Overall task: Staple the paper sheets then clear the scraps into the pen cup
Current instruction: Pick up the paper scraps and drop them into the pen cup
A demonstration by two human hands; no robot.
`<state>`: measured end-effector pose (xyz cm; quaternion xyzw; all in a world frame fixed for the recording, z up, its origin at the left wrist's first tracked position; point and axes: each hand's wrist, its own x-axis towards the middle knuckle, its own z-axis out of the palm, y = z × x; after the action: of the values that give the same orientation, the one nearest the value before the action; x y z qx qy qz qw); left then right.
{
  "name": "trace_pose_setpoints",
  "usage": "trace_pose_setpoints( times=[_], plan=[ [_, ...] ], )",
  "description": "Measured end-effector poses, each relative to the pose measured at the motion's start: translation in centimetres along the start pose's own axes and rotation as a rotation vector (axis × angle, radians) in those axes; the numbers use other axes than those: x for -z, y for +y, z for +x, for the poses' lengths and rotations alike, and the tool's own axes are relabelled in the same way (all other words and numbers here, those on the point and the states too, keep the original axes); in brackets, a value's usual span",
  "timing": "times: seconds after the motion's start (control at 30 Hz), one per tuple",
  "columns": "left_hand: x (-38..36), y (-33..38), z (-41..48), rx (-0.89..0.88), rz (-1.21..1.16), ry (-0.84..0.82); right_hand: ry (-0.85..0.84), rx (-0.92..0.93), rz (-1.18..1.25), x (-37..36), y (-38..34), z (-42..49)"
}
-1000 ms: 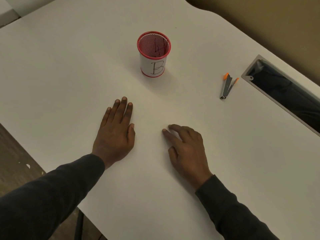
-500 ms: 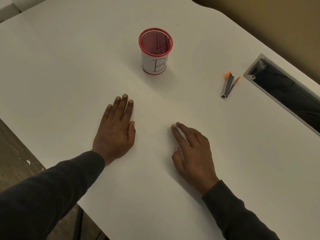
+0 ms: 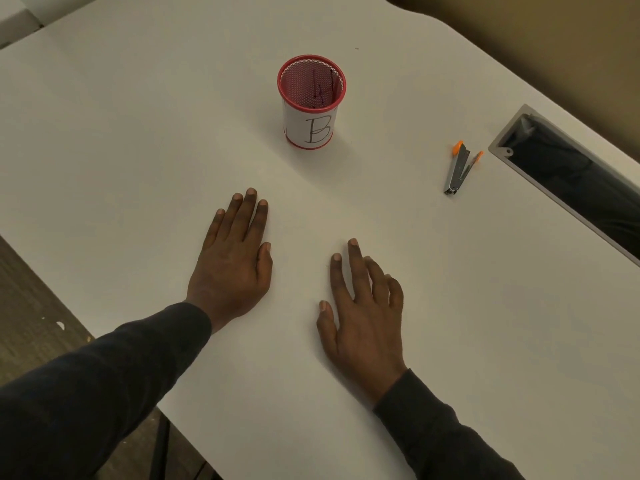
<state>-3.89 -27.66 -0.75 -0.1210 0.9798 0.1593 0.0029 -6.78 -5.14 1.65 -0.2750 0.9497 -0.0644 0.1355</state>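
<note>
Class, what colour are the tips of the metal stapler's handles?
Orange, on the grey metal stapler, clearest in the head view.

A handwritten black "B" on the white label of the red mesh pen cup point(image 3: 310, 109)

Count on white table point(image 3: 138, 133): one red mesh pen cup point(image 3: 311, 105), one stapler point(image 3: 459, 168), two hands, left hand point(image 3: 232, 265) and right hand point(image 3: 363, 313), one cable slot point(image 3: 571, 174)

Single head-mounted view, wide-angle.
Camera looked forward and down, close above the table's point(image 3: 485, 323) near edge, toward its far edge.
</note>
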Motion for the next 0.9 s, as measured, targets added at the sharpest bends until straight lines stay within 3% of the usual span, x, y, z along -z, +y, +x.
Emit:
trace_pose_setpoints(
  times=[0.4, 0.5, 0.63, 0.9],
  plan=[
    [0.0, 0.0, 0.0, 0.0, -0.01, 0.007, 0.064, -0.021, 0.014, 0.2, -0.4, -0.1],
    [-0.1, 0.0, 0.0, -0.003, -0.006, 0.012, 0.181, -0.012, 0.055, 0.3, -0.4, 0.5],
    [-0.1, 0.0, 0.0, -0.001, -0.008, 0.011, 0.325, -0.079, 0.306, 1.0, 0.0, 2.1],
    [0.0, 0.0, -0.1, -0.002, -0.007, 0.007, 0.095, -0.104, 0.473, 3.1, 0.0, 4.7]
  ],
)
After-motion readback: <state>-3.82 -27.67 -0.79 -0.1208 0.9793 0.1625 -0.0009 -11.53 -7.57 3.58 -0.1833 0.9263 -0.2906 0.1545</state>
